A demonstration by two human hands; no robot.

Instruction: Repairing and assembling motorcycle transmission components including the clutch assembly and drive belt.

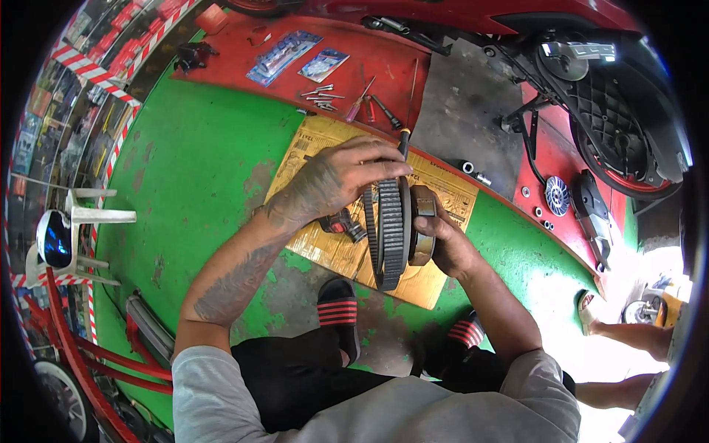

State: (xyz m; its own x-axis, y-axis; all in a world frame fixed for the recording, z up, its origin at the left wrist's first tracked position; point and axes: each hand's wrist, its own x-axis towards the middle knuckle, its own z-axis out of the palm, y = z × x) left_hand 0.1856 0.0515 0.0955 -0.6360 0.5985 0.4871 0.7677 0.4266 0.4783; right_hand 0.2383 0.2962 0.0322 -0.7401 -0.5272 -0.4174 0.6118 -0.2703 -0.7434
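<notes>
Both of my hands hold up a scooter pulley-and-clutch assembly above a cardboard sheet (pixel 310 162). A black toothed drive belt (pixel 391 229) loops around it, standing on edge. My left hand (pixel 362 171) lies over the top of the belt, its fingers bent across it toward the dark pulley disc (pixel 405 214). On the other side, my right hand (pixel 449 240) grips the worn metal clutch drum (pixel 422 251), thumb on the near face. Its other fingers are mostly hidden behind the drum. A dark power tool (pixel 343 224) lies on the cardboard beside my left wrist.
Beyond the cardboard, a red platform (pixel 244 59) bears screwdrivers (pixel 360 100), bolts (pixel 321 97) and blister packs (pixel 284 57). Sockets (pixel 467 167), a finned fan disc (pixel 557 195) and a scooter wheel (pixel 620 125) are farther right. Another person's legs (pixel 628 340) show at right; a white chair (pixel 77 221) stands left.
</notes>
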